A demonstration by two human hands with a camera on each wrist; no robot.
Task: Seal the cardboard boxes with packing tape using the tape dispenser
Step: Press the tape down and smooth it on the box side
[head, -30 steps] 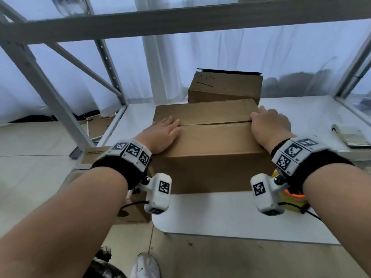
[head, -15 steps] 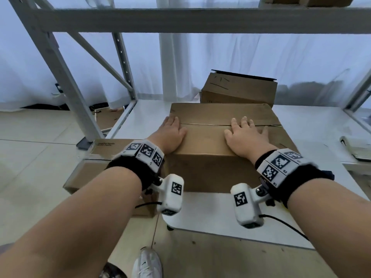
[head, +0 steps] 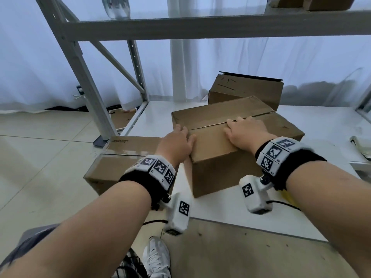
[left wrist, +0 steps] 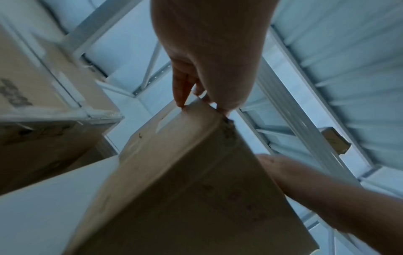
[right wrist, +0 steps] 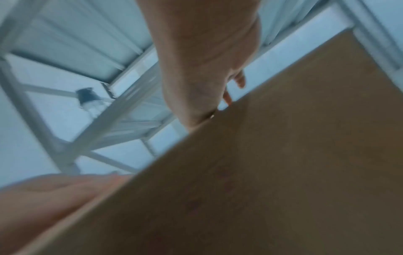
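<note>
A brown cardboard box (head: 216,149) (left wrist: 185,172) (right wrist: 283,155) lies on the white shelf board (head: 230,215), turned so one corner points at me, its top flaps closed along an untaped seam. My left hand (head: 177,140) (left wrist: 207,51) rests on the box's left top edge with its fingers fairly straight. My right hand (head: 246,132) (right wrist: 207,60) presses flat on the top, fingertips at the seam. A sliver of yellow (head: 288,197), perhaps the tape dispenser, peeks out under my right wrist; the rest is hidden.
A second box (head: 245,91) stands behind the first. A taped box (head: 124,157) sits on the floor at the left, by the grey rack post (head: 80,67). A pale flat object (head: 361,145) lies at the right edge. My white shoe (head: 156,257) is below.
The box has turned from square-on to corner-first. My right hand slid from its right end to the middle of the top; my left hand shifted onto the left edge.
</note>
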